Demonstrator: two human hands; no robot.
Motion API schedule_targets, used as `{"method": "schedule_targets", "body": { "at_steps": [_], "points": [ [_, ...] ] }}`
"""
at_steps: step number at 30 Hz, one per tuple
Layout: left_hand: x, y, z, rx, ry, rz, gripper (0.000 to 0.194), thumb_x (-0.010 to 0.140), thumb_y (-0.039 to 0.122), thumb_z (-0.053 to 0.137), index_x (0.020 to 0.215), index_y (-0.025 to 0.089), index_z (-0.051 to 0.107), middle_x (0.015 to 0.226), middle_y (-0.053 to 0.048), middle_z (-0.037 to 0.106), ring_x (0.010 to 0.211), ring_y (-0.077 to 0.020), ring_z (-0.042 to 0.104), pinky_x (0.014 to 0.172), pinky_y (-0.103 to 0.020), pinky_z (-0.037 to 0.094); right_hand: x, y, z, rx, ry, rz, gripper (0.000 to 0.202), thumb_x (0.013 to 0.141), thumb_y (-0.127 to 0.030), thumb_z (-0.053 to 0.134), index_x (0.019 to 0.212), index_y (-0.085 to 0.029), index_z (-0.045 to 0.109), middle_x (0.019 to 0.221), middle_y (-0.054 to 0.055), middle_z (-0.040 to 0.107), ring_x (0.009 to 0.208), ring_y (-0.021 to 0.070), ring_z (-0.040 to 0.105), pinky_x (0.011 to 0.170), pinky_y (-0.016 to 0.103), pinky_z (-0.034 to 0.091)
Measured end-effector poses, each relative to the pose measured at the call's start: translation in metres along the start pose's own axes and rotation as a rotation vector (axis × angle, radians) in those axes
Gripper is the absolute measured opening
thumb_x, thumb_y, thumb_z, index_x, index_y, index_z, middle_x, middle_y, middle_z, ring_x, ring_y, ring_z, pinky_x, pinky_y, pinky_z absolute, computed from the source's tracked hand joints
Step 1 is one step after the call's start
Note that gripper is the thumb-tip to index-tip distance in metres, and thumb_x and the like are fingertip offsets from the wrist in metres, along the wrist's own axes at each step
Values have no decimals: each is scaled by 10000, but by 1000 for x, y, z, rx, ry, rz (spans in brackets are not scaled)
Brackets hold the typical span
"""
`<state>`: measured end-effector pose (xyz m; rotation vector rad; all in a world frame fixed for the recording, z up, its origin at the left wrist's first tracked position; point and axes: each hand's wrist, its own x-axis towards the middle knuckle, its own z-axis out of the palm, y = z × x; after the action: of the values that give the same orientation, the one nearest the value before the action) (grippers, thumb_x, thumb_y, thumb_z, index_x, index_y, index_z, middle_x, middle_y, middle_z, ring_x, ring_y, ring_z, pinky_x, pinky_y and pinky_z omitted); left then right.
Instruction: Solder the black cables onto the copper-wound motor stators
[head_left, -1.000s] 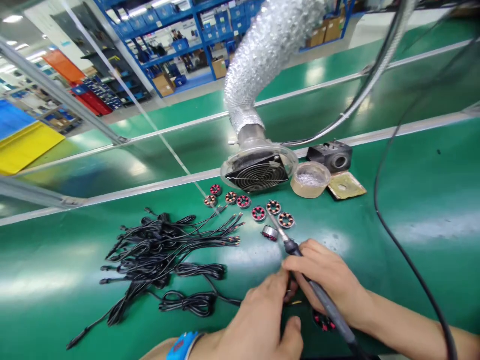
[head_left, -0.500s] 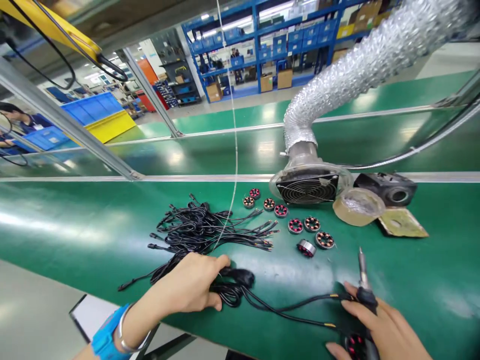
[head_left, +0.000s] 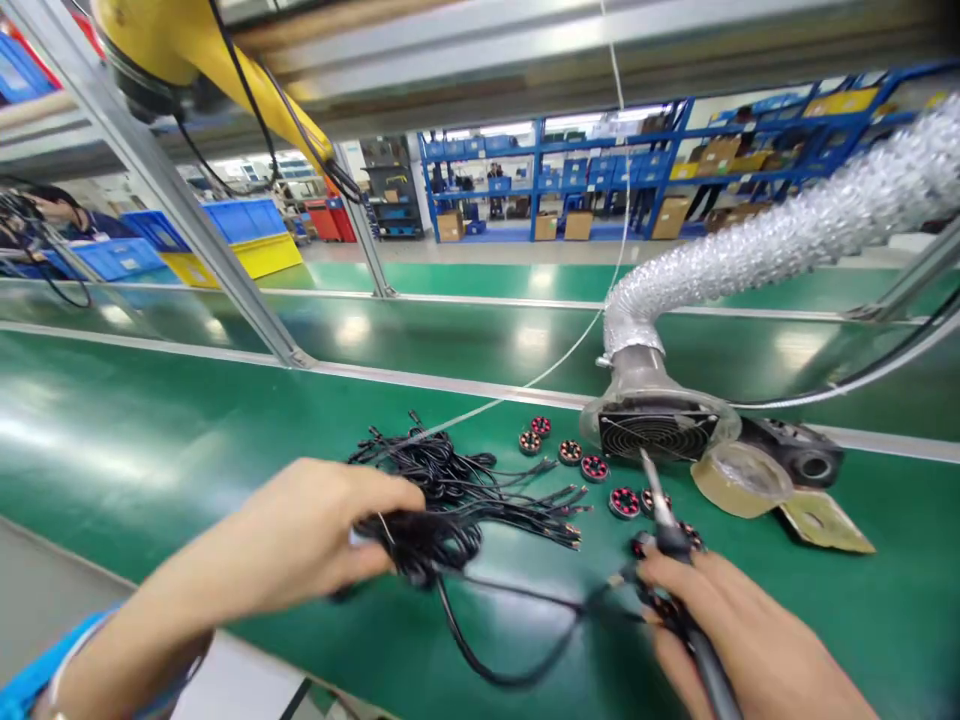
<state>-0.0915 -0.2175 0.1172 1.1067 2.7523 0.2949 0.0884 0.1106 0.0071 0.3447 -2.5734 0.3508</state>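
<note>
My left hand (head_left: 337, 525) is closed on a coiled bundle of black cable (head_left: 427, 540) above the green bench. From it, cable leads run right to my right hand (head_left: 720, 610), which grips a soldering iron (head_left: 675, 540) with its tip pointing up and away. A small motor part, blurred and partly hidden, is by the right fingers at the cable ends. Behind the held coil lies a pile of black cables (head_left: 465, 475) with bare ends toward the right. Small round stators with red or copper windings (head_left: 595, 468) sit between the pile and the iron.
A fume fan (head_left: 660, 435) with a silver duct (head_left: 720, 260) stands behind the stators. To its right are a roll of tape (head_left: 741, 480), a yellow sponge (head_left: 825, 520) and a dark iron holder (head_left: 802, 455). A metal post (head_left: 202, 220) rises at left; a person works far left.
The view has tilted up. My left hand has lifted the coil off the bench, and my right hand has moved up and left with the iron and part, bending the leads into a loop.
</note>
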Motion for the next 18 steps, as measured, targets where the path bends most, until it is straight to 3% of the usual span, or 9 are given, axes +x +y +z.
{"method": "schedule_targets", "body": {
  "at_steps": [3,6,8,11,14,18],
  "points": [
    [45,-63,-31,118,3,-105,329,697,342,721,1025,320,742,869,2,762,842,-274,691,734,-290,444,107,-9,18,-28,-61,-23,271,818,-131,523,1079,-176,580,855,97,651,737,230,646,622,345,549],
    [119,-112,-45,100,132,-264,360,613,343,804,962,270,755,855,-28,759,875,-293,683,747,-288,455,214,8,58,-106,-85,57,158,888,-170,567,1033,-118,606,784,53,638,706,176,642,638,299,526],
    [170,-130,-44,80,245,-297,374,739,354,714,1085,211,715,924,-80,756,938,-296,675,778,-298,463,274,28,85,-139,-70,87,247,1015,-271,445,1107,-105,603,926,36,644,800,133,654,733,301,540],
    [222,-142,-32,14,382,-311,497,813,262,637,1281,102,589,1084,-171,721,1032,-302,652,834,-314,463,331,59,119,-174,-66,145,274,982,-332,546,1190,-159,592,1169,73,626,970,184,643,825,378,558],
    [227,-153,-12,-72,447,-288,360,878,219,531,1209,113,625,1019,-160,730,979,-285,664,847,-329,456,345,85,143,-199,-82,199,314,957,-318,591,1227,-159,572,1215,90,609,1012,202,636,848,407,555],
    [177,-182,7,-217,479,-291,310,929,342,423,874,197,691,822,-74,714,845,-267,655,791,-337,454,335,106,157,-233,-118,239,328,959,-314,589,1243,-153,561,1230,96,601,1022,203,632,856,417,551]
  ]
}}
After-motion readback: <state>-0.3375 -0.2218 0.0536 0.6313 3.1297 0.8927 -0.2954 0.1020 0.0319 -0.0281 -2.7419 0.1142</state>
